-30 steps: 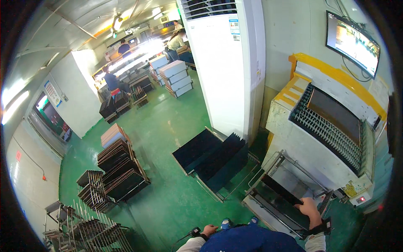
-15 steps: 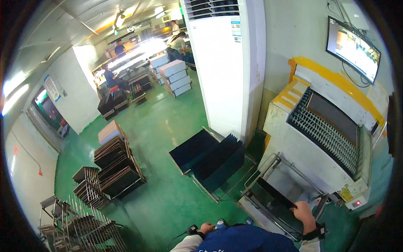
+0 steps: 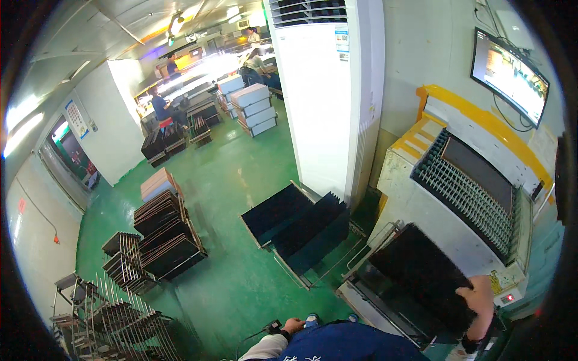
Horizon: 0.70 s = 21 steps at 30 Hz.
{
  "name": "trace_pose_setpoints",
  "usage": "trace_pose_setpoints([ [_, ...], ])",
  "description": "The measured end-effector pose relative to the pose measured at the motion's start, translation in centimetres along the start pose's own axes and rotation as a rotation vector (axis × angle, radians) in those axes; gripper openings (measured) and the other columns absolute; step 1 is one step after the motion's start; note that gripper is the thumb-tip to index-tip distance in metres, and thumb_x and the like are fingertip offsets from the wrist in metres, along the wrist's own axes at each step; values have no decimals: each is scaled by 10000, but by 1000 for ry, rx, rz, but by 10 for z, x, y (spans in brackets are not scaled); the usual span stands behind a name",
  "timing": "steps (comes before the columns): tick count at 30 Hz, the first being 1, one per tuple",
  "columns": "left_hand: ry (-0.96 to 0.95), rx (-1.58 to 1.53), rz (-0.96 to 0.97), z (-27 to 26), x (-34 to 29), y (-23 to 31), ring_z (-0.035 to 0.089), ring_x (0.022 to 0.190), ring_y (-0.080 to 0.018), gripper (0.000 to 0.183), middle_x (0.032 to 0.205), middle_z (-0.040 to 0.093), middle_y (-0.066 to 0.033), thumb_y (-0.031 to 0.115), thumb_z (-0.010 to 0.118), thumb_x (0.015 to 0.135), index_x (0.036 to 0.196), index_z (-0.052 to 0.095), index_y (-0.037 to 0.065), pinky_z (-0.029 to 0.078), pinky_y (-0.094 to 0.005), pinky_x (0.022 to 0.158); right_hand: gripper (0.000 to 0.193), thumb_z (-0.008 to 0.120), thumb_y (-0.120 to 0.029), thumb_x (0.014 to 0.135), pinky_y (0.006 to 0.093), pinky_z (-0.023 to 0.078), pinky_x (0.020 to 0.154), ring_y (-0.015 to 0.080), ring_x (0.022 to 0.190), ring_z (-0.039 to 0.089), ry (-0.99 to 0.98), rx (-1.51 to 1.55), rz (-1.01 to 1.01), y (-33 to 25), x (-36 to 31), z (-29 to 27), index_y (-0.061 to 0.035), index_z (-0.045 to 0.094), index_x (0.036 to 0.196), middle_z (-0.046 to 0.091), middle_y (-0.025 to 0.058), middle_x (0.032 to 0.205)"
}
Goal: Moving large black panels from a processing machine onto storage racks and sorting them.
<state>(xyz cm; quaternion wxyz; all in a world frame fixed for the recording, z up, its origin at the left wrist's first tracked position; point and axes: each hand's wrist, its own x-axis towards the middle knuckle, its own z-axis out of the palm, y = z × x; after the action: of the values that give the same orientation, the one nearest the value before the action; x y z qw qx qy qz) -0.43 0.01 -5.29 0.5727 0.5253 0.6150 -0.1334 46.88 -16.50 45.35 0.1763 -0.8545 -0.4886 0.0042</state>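
Low at the right, my right hand (image 3: 478,304) is closed on the right edge of a flat black panel (image 3: 421,274), thumb towards its broad face. The panel leans tilted over a metal rack (image 3: 376,310) standing in front of a pale machine. Another dark surface shows in the rack below it. My left hand (image 3: 293,325) hangs beside my blue-clad body, apart from any object; its fingers are too small and partly hidden to read.
The pale machine (image 3: 394,162) with a roller bed (image 3: 463,192) stands at the right, below a wall screen (image 3: 510,75). Racks of dark panels (image 3: 313,231) stand ahead, beside a tall white air conditioner (image 3: 316,108). More panel racks (image 3: 168,234) line the left; people sit farther back.
The black panel has tipped from nearly edge-on to showing its broad face. My right hand has moved right and slightly up with its edge. My left hand stays low.
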Motion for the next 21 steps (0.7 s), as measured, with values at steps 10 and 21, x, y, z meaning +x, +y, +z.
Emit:
trace_pose_setpoints([
  [10, -15, -29, 2, -3, -6, 12, 609, 814, -256, 491, 958, 627, -109, 425, 599, 716, 1080, 578, 97, 476, -312, 742, 515, 649, -198, 766, 321, 404, 840, 213, 931, 506, 589, 661, 282, 140, 14, -17, 21, 434, 1179, 519, 114, 1061],
  [21, 124, -204, 51, 0, -47, 35, 624, 703, -183, 352, 804, 647, -115, 318, 630, 749, 918, 625, 9, 495, -297, 657, 348, 613, -119, 764, 403, 411, 896, 254, 977, 538, 563, 1824, 498, 162, 48, 30, -51, 526, 1094, 573, 93, 1057],
])
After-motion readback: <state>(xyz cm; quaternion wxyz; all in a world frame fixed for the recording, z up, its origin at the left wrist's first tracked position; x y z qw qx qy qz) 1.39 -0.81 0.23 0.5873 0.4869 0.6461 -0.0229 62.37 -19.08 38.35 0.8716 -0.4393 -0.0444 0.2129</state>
